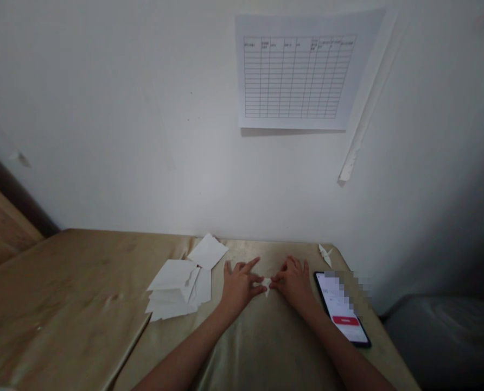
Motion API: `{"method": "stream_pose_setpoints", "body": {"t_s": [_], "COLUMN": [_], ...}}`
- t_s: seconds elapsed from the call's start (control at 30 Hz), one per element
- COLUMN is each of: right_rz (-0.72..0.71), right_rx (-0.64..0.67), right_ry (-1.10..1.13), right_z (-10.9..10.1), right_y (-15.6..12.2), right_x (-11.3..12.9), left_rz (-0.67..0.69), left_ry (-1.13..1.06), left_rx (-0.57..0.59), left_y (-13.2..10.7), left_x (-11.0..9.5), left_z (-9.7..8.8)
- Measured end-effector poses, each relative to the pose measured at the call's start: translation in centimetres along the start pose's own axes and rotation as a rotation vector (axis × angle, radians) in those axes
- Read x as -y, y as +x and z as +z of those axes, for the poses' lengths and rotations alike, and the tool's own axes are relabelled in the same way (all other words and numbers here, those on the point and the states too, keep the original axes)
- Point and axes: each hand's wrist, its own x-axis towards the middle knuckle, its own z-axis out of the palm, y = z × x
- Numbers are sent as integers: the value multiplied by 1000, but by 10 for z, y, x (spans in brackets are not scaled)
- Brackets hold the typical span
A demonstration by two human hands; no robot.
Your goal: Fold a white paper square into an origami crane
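A small folded piece of white paper (267,285) is held between my two hands, low over the brown covered table. My left hand (242,282) pinches its left side with thumb and forefinger, the other fingers spread. From the right, my right hand (294,279) grips the other side between thumb and fingertips. Its finer folds are too small to make out. To the left of my left hand lies a loose pile of white paper sheets (172,288), with one square sheet (208,251) overlapping at the back.
A phone (342,309) with a lit screen lies right of my right forearm. Behind it, near the table's corner, rests a folded white paper figure (325,254). The table (83,304) meets a white wall bearing a printed chart (299,76). A dark rounded object (445,331) stands beyond the right edge.
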Motion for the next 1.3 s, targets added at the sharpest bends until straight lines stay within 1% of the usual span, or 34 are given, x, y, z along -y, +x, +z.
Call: {"method": "stream_pose_setpoints", "body": {"t_s": [0.17,0.43,0.53,0.67,0.83,1.0,1.3], "right_rz": [-4,-73,-78,-95,-114,-57,5], "right_rx": [-4,-45,-47,-39,-28,-11,-41], "right_ry": [14,83,106,136,165,101,57], "right_z": [1,1,3,6,6,2,-4], "right_y": [-1,-6,-7,-8,-7,-5,-6], "right_x": [0,1,0,-1,-1,1,10], "left_rz": [1,-1,11,23,53,89,47], "left_ry": [-3,-65,-82,-80,-38,8,36], "left_rx": [-26,16,33,45,21,-3,-16], "left_y": [-1,3,3,2,1,0,0], "left_x": [1,3,2,0,-2,-1,-5], "left_z": [1,1,2,1,-2,-2,-8]}}
